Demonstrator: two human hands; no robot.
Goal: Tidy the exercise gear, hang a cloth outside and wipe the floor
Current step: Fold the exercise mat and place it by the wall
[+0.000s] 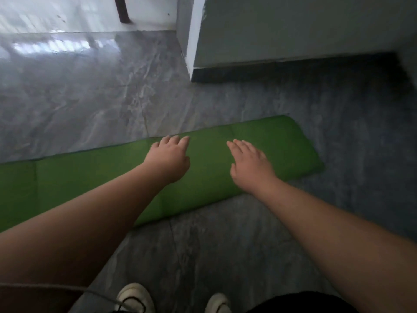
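The green exercise mat (203, 168) is my landmark here: it lies across the grey marble floor (79, 98), running from the far left edge of view to a rounded right end, and it looks already rolled or folded into a thick strip, though I cannot tell which.

On the mat's left-of-middle, my left hand (169, 158) presses down with the fingers fairly straight and spread, tips reaching the mat's far edge. It grips nothing — it only rests flat on the green surface.

Just right of that, toward the mat's right end, my right hand (250, 164) lies palm down too, fingers straight and close together, holding nothing, pressing on the top of the mat.

Beyond the mat's right end stands a pale wall corner (191, 53) with a dark skirting. On the near side of the mat, my white shoes (135, 297) show at the bottom of view.

I judge I am tidying the mat, pushing it forward to roll or flatten it. The risk — both palms sit toward the right half, so the left part may lag and the roll go crooked or loosen. The polished floor may also let the whole mat slide away instead of turning.
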